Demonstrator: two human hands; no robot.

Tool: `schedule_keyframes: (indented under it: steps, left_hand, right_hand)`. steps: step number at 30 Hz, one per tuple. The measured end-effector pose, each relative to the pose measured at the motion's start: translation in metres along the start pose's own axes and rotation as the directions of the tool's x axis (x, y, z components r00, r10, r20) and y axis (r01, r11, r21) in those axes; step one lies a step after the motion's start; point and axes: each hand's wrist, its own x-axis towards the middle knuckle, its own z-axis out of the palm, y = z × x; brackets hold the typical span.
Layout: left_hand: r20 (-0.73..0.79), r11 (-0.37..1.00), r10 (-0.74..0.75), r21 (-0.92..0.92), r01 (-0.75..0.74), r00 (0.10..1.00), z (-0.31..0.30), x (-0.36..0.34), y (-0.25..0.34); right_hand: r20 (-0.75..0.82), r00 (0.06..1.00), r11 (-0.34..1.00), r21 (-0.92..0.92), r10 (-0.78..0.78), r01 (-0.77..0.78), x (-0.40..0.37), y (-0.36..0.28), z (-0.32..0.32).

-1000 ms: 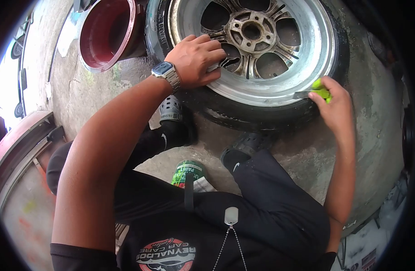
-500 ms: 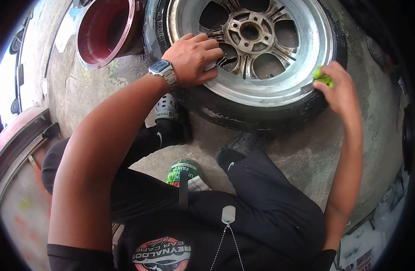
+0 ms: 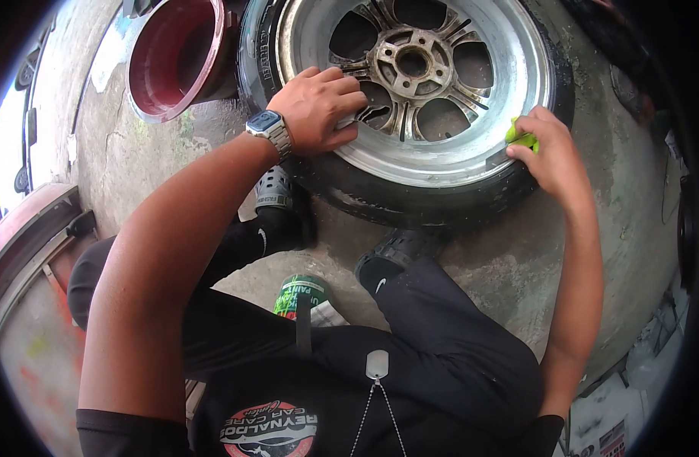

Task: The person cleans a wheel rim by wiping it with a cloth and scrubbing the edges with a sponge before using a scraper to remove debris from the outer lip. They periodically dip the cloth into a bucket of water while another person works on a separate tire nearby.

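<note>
A car wheel, its silvery alloy rim [image 3: 433,164] inside a black tire [image 3: 433,209], lies face-up on the floor in front of me. Greyish smears mark the inner barrel, and the spokes and hub [image 3: 413,64] look brown with grime. My left hand [image 3: 315,110] is closed at the rim's near-left edge; a bit of something whitish shows under its fingers, too hidden to name. In my right hand [image 3: 551,152] is a lime-green scraper [image 3: 523,140], pinched by the fingers. Its flat grey blade lies against the inner rim on the right.
A reddish, empty-looking wheel barrel or drum [image 3: 178,61] stands left of the tire. Between my legs is a green paint can [image 3: 302,293] with a whitish paper or cloth [image 3: 328,314] beside it. A painted curved panel [image 3: 37,251] is at far left on the concrete floor [image 3: 486,282].
The right hand and the scraper have shifted slightly left and down along the inner rim. The whole view has moved a little; the left hand keeps its place on the rim.
</note>
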Motion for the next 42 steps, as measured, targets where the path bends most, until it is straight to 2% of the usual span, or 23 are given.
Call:
schedule_keyframes:
  steps: [2, 4, 5, 8, 9, 10, 12, 14, 16, 19, 22, 29, 32, 33, 36, 37, 40, 41, 42]
  left_hand:
    - [-0.003, 1.000, 0.002, 0.004, -0.002, 1.000, 0.000, 0.000, -0.001]
    - [-0.016, 1.000, 0.003, 0.002, -0.003, 1.000, 0.002, 0.000, -0.001]
    - [-0.013, 1.000, 0.001, -0.002, -0.001, 1.000, 0.002, -0.001, 0.000]
    - [-0.006, 1.000, -0.001, -0.012, 0.001, 1.000, 0.001, 0.000, 0.000]
    - [-0.002, 1.000, -0.002, -0.014, 0.002, 1.000, 0.000, 0.000, 0.000]
    - [0.004, 1.000, -0.003, -0.015, 0.003, 1.000, 0.000, 0.000, 0.000]
    - [-0.005, 1.000, -0.003, -0.011, 0.003, 1.000, 0.000, 0.000, -0.001]
    - [0.012, 1.000, -0.010, -0.009, 0.011, 1.000, 0.000, 0.000, 0.001]
    - [0.050, 1.000, -0.025, -0.005, 0.026, 0.998, -0.003, 0.000, 0.001]
    - [0.057, 1.000, -0.007, -0.004, 0.007, 0.998, -0.002, 0.000, -0.001]
    - [0.023, 1.000, 0.010, -0.019, -0.009, 1.000, 0.001, -0.001, -0.003]
    - [0.053, 0.997, 0.064, -0.036, -0.062, 0.997, 0.000, 0.000, -0.008]
    - [0.029, 0.995, 0.080, -0.056, -0.079, 0.996, 0.002, -0.002, -0.009]
    - [0.025, 0.995, 0.080, -0.056, -0.078, 0.997, 0.002, -0.002, -0.009]
    - [0.029, 0.996, 0.077, -0.055, -0.076, 0.997, 0.001, -0.001, -0.010]
    - [0.036, 0.996, 0.076, -0.056, -0.073, 0.996, 0.001, -0.002, -0.009]
    - [0.023, 0.996, 0.080, -0.051, -0.079, 0.997, 0.003, -0.002, -0.010]
    - [0.016, 0.996, 0.080, -0.050, -0.079, 0.997, 0.003, -0.002, -0.010]
    - [0.010, 0.996, 0.081, -0.050, -0.080, 0.997, 0.004, -0.003, -0.010]
  right_hand:
    - [0.003, 1.000, 1.000, 0.014, -0.001, 0.001, 0.003, 0.015, -0.003]
    - [-0.029, 0.993, 0.991, 0.078, 0.114, -0.111, 0.006, 0.038, -0.011]
    - [-0.035, 0.983, 0.983, 0.040, 0.180, -0.178, 0.007, 0.033, -0.017]
    - [-0.032, 0.999, 1.000, 0.013, -0.015, 0.015, 0.003, 0.018, -0.003]
    - [0.006, 1.000, 1.000, -0.002, -0.022, 0.022, 0.001, 0.007, 0.004]
    - [0.030, 0.999, 0.998, 0.046, 0.029, -0.030, 0.000, -0.007, 0.006]
    - [0.026, 0.998, 0.998, 0.028, 0.059, -0.059, 0.000, 0.008, -0.001]
    - [-0.054, 0.997, 0.998, -0.004, 0.058, -0.058, -0.001, 0.024, -0.017]
    - [-0.039, 0.993, 0.994, -0.003, 0.108, -0.108, -0.008, 0.025, -0.028]
    - [0.072, 0.977, 0.980, 0.002, 0.198, -0.199, -0.010, 0.019, -0.029]
    - [0.054, 0.957, 0.955, 0.065, 0.286, -0.290, -0.013, 0.011, -0.036]
    - [0.055, 0.967, 0.966, 0.058, 0.250, -0.253, -0.020, -0.003, -0.025]
    - [0.058, 0.922, 0.919, 0.078, 0.382, -0.386, -0.020, 0.005, -0.026]
    - [0.037, 0.927, 0.916, 0.145, 0.373, -0.375, -0.024, 0.001, -0.019]
    - [0.005, 0.932, 0.923, 0.133, 0.364, -0.361, -0.027, -0.006, -0.011]
    - [0.070, 0.922, 0.909, 0.152, 0.382, -0.388, -0.027, 0.006, -0.015]
    - [0.050, 0.933, 0.897, 0.261, 0.357, -0.357, -0.025, 0.025, -0.012]
    - [0.133, 0.924, 0.899, 0.217, 0.359, -0.381, -0.023, 0.017, -0.018]
    - [0.124, 0.932, 0.913, 0.194, 0.340, -0.359, -0.022, 0.012, -0.015]
